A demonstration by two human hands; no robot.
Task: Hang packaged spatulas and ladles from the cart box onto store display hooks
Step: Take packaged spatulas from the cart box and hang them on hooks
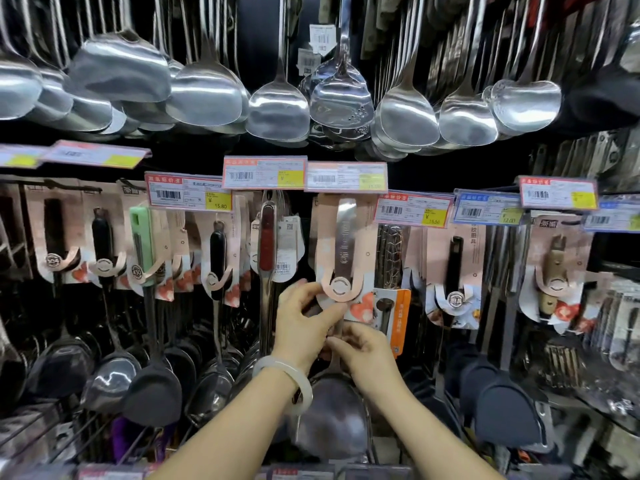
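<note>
A: Where's the task item?
B: Carded steel ladle (341, 271), centre of the lower display row, right under the price tag (346, 177). Its pink backing card sits up against the hook zone; the handle runs down through the card and the bowl (332, 410) hangs low, behind the forearms.

A: Long axis?
B: Vertical, near enough plumb. Card on top, bowl at the bottom.

A: Hands?
B: Left hand (304, 323) is the higher one, with thumb and fingers pinching the card's lower edge at the round clip. Right hand (360, 348) is just below and a little to the right, fingers curled in around the handle shaft under the card (the fingertips are partly hidden, so how firm the hold is I can't tell). Both grasp the same ladle, nearly touching each other.

A: Which relation counts for the next move?
B: The hang hole is at the card's top, straight above both grips and tucked behind the price tag. So the thing to engage lies up and away from the hands along that vertical axis. Left hand is nearer to it.

A: Already on the hook?
B: Can't see the hook or the hole. My guess is it's being seated or straightened (card top looks level with its neighbours). Any push likely goes up and back, the right hand steadying the swing.

A: Neighbours?
B: Red-handled utensil (267, 237) just to the left, orange-carded item (398, 317) just to the right. Tight.
</note>
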